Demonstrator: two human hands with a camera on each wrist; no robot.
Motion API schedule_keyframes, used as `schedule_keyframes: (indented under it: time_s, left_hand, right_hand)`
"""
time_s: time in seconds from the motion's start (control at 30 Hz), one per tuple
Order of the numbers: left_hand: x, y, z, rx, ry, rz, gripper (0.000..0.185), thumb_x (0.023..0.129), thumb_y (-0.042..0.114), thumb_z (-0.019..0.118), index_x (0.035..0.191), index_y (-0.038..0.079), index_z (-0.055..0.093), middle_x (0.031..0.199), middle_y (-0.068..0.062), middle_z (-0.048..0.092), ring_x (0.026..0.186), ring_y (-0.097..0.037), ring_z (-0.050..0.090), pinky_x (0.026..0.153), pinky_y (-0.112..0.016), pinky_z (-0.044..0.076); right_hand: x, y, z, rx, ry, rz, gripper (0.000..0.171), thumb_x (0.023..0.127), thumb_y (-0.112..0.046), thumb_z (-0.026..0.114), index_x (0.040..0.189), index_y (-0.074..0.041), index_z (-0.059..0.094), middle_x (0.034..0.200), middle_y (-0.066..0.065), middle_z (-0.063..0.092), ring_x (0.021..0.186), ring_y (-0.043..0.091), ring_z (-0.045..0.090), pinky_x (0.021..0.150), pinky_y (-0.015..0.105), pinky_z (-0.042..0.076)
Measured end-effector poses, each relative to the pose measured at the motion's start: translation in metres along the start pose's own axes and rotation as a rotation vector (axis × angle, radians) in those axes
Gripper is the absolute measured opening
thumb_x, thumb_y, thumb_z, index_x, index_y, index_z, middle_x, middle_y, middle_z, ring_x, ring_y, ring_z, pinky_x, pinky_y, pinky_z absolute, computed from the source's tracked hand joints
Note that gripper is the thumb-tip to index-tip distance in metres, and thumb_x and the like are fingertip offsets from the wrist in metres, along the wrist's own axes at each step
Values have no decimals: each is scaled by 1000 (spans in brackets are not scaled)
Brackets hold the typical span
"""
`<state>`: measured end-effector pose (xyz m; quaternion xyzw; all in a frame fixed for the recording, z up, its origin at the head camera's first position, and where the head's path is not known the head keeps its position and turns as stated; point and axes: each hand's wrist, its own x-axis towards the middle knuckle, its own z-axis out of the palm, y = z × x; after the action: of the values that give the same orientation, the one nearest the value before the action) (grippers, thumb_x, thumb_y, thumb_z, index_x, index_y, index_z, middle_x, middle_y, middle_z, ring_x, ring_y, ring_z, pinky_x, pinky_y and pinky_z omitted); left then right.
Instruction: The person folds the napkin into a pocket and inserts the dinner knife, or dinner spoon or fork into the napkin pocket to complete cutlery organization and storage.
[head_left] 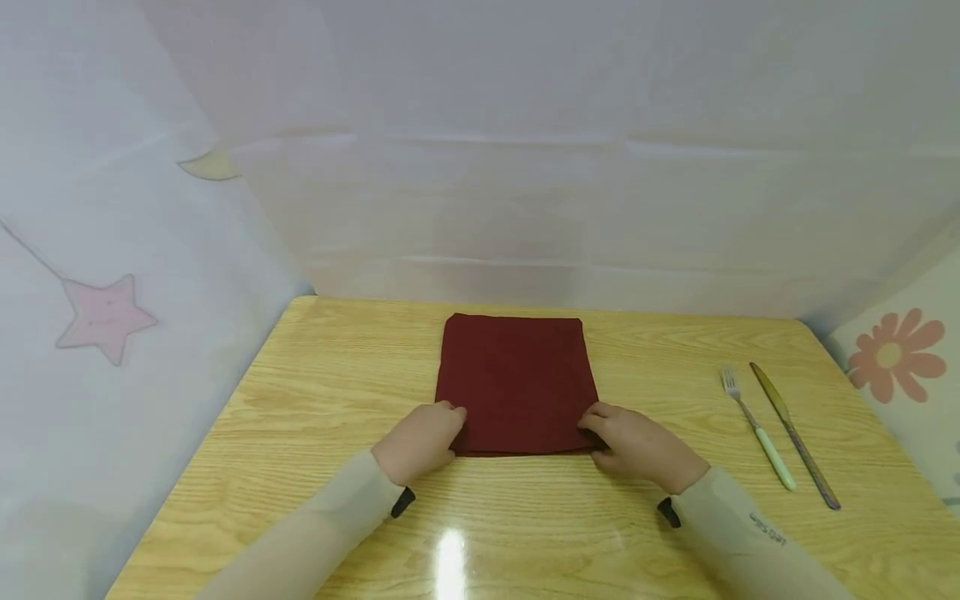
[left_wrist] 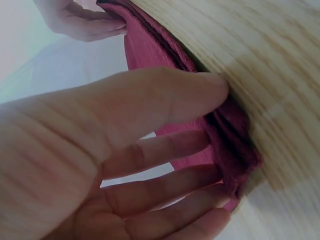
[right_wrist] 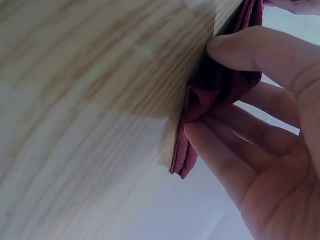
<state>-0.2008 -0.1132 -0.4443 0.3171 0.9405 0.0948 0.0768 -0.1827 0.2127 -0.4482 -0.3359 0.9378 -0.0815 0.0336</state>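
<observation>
Currently the left hand and right hand each pinch a near corner of the folded dark-red cloth napkin, centre frame on the wooden surface. Uneven pulling could skew its stacked layers.

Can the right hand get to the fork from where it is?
Probably yes. The right hand pinches the near right corner of the red napkin, and the fork lies further right on the table with only bare wood between. It would have to let go first.
</observation>
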Motion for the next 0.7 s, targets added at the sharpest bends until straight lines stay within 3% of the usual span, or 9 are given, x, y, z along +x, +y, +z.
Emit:
schedule_keyframes:
  time_s: [0.2,0.37,0.47,0.57,0.7]
  left_hand:
    - [-1,0,0,27,-33,-7,49,85,10,82,126,-10,63,113,-20,69,102,-31,69,87,-38,57]
    - [-6,10,-3,70,-91,4,54,89,26,81,129,-7,64,118,-18,69,107,-29,68,91,-37,56]
    - [-10,19,-2,127,-83,75,42,90,31,78,115,-2,71,100,-11,71,90,-22,69,80,-33,57]
    - [-14,28,0,173,-54,163,30,91,33,76,99,5,72,80,-3,63,72,-15,62,67,-28,54]
    - [-19,41,3,209,-50,267,26,92,37,75,95,11,72,76,3,59,68,-10,58,66,-25,52]
  right_hand:
    - [3,-3,1,7,-10,71,36,89,-17,77,117,4,67,110,11,65,92,21,68,78,35,58]
    - [9,-8,1,-6,-16,168,45,96,-32,70,122,5,65,112,14,64,89,22,67,78,37,57]
    - [13,-11,0,-44,2,199,45,97,-30,70,119,9,64,109,17,63,85,25,68,75,39,58]
    - [16,-13,1,-92,23,215,41,96,-26,72,113,10,65,101,17,62,77,24,66,70,39,57]
    - [21,-14,2,-131,36,227,37,92,-22,75,106,11,66,90,15,59,70,23,62,66,38,56]
